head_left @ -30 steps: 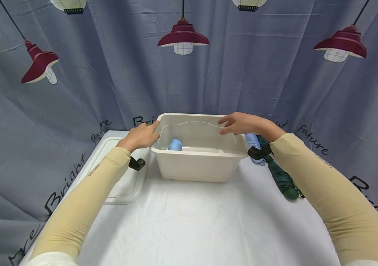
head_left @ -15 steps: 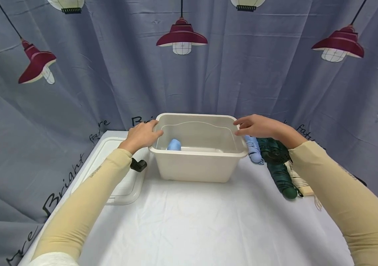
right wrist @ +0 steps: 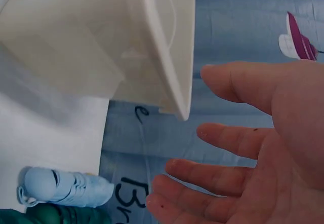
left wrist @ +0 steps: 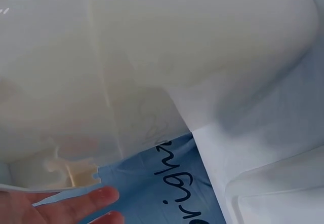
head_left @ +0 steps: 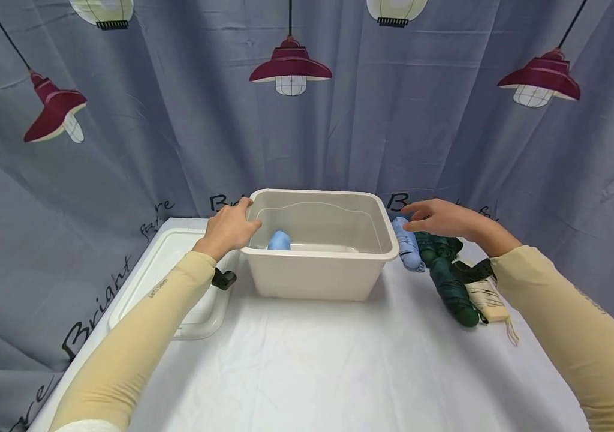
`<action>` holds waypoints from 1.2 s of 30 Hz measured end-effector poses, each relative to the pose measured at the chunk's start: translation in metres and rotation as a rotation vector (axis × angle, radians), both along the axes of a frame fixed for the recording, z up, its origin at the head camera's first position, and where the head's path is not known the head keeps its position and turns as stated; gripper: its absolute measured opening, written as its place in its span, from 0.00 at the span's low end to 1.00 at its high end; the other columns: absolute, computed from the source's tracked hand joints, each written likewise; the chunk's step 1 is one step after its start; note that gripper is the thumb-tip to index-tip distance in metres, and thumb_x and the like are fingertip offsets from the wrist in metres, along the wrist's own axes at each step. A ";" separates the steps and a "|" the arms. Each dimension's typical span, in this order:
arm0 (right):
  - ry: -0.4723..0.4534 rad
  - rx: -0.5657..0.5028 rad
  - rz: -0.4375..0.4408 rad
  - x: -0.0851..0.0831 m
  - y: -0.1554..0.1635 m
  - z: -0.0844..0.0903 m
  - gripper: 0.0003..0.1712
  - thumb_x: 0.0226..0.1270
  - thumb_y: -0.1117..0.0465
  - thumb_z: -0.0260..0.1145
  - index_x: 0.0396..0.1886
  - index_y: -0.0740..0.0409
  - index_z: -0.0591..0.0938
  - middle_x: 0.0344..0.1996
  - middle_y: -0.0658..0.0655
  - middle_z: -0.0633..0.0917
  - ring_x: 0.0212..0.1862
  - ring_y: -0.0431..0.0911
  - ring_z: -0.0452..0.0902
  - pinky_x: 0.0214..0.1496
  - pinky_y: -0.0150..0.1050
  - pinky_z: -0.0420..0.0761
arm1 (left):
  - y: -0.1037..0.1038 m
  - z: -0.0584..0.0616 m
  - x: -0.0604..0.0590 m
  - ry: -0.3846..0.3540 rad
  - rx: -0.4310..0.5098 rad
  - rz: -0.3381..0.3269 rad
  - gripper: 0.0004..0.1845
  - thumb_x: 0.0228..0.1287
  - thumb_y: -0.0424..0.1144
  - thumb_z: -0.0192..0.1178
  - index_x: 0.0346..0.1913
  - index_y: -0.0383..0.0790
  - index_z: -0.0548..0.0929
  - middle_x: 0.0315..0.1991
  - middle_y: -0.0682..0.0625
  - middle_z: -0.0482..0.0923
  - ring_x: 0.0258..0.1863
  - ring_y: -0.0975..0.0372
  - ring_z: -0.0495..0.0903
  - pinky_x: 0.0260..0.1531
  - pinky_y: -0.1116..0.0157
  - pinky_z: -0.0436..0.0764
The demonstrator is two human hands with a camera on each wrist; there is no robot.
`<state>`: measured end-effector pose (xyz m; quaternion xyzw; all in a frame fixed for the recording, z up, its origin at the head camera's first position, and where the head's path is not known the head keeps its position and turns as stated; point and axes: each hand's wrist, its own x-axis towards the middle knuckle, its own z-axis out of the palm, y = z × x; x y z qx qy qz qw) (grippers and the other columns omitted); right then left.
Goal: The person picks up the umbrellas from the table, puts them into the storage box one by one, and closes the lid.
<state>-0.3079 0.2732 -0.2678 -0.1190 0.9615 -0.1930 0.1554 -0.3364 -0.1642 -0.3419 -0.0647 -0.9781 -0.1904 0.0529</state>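
A cream plastic storage bin stands lidless in the middle of the table in the head view. Inside, toward its left end, lies a light blue rounded object, partly hidden by the front wall. My left hand rests at the bin's left rim, its fingers straight in the left wrist view. Off the right end, my right hand hovers with spread fingers, holding nothing. Beneath it lies a light blue rolled item, apparently a folded umbrella, with a loop at its near end.
Right of the bin lie dark green rolled bundles resembling folded umbrellas, and a beige one with a cord. A white lid lies flat on the left. Behind the white-clothed table hangs a grey-blue curtain.
My right hand has moved right, from over the bin's interior to above the light blue umbrella outside. The left hand stays at the left rim. The beige item has come into view.
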 end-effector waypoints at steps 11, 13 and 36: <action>0.019 0.043 -0.045 0.002 0.016 -0.011 0.45 0.71 0.41 0.63 0.77 0.61 0.61 0.69 0.76 0.68 0.69 0.73 0.61 0.63 0.73 0.66 | -0.001 0.003 0.000 -0.024 0.000 0.004 0.38 0.69 0.55 0.50 0.79 0.49 0.58 0.67 0.38 0.73 0.64 0.44 0.72 0.50 0.43 0.77; 0.022 0.040 -0.054 0.002 0.019 -0.012 0.45 0.71 0.40 0.63 0.77 0.61 0.61 0.69 0.77 0.68 0.69 0.73 0.62 0.62 0.73 0.67 | -0.001 0.004 -0.001 -0.023 0.003 0.005 0.38 0.69 0.55 0.50 0.79 0.49 0.57 0.67 0.38 0.73 0.65 0.44 0.72 0.51 0.43 0.77; -0.016 -0.015 -0.132 0.004 0.067 -0.054 0.50 0.69 0.38 0.63 0.77 0.65 0.59 0.68 0.79 0.66 0.68 0.74 0.63 0.64 0.72 0.66 | 0.004 0.001 0.000 -0.054 0.026 0.016 0.39 0.68 0.52 0.52 0.79 0.47 0.57 0.69 0.38 0.72 0.66 0.43 0.71 0.57 0.42 0.75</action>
